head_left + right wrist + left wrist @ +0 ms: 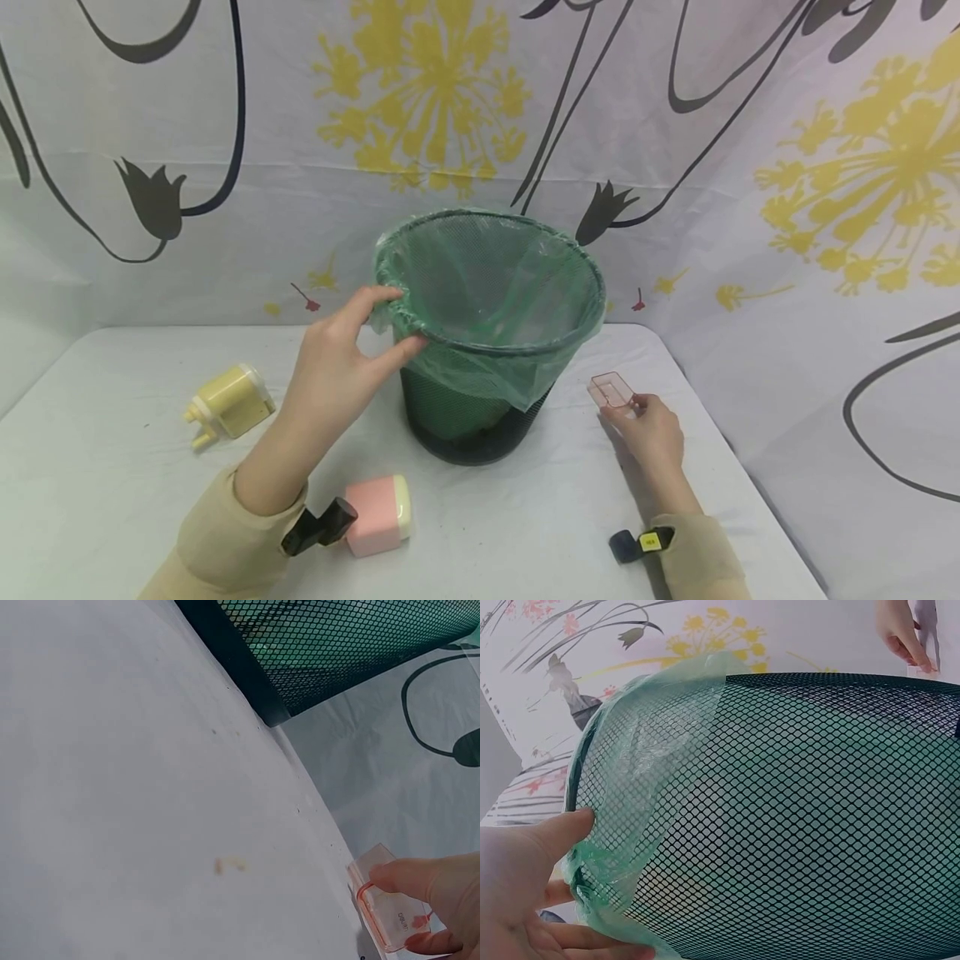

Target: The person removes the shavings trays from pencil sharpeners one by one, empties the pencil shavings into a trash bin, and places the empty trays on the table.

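Note:
A black mesh trash can lined with a green plastic bag stands on the table, tilted a little. My left hand grips its rim and the folded-over bag at the left side, thumb and fingers on either side of the edge in the left wrist view. Farther right, my right hand pinches a small clear pinkish plastic box by its near end, low over the table. In the right wrist view the thumb lies along the face of this box; whether it touches the table I cannot tell.
A yellow pencil sharpener with a crank lies at the left. Near the left wrist is a pink and cream block-shaped item, partly hidden by the wrist camera. Behind the white table hangs a patterned cloth.

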Motion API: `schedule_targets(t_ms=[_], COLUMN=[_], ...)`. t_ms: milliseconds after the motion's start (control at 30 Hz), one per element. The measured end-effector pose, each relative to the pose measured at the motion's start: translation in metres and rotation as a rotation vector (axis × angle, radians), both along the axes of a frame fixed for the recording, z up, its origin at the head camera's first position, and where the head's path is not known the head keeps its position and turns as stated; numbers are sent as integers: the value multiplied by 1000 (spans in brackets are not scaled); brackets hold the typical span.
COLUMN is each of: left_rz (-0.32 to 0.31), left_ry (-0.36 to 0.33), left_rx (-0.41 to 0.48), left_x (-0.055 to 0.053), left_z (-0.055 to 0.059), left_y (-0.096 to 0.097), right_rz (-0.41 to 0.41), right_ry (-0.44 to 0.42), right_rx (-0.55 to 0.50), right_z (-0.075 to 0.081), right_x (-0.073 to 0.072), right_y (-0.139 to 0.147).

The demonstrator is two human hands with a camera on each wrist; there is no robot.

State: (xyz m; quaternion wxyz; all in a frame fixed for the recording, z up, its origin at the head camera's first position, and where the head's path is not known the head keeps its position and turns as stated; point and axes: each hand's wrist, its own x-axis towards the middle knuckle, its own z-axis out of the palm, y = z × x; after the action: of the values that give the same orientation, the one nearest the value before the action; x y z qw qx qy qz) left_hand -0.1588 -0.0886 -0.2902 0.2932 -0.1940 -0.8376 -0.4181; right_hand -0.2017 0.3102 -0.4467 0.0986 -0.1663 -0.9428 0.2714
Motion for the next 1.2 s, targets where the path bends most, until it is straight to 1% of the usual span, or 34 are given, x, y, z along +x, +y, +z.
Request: schedule_targets(t_ms=[167,267,400,633,800,967,1200], left_rz=[-12,-18,-20,7,1,30,51], left_ry=[44,53,38,23,10,-4,11], left_rx=[-17,-20,-20,-18,2,12,33], left_x=[0,1,2,5,7,10,13], left_z=[-1,-1,-1,-4,-7,-9,-14], left_y=[-2,-4,-6,-13,-17,-22,-34], right_rz=[11,9,5,15,6,2,4], right_ry=[-3,-2,0,-2,-12,-18,-16], right_rx=[7,9,7,10,7,6,18], right_z=[-1,-2,-1,0,1,0,-1], right_x=[0,-1,-2,-2,-1,-1,0], right_y=[0,0,-1,-1,-1,0,0])
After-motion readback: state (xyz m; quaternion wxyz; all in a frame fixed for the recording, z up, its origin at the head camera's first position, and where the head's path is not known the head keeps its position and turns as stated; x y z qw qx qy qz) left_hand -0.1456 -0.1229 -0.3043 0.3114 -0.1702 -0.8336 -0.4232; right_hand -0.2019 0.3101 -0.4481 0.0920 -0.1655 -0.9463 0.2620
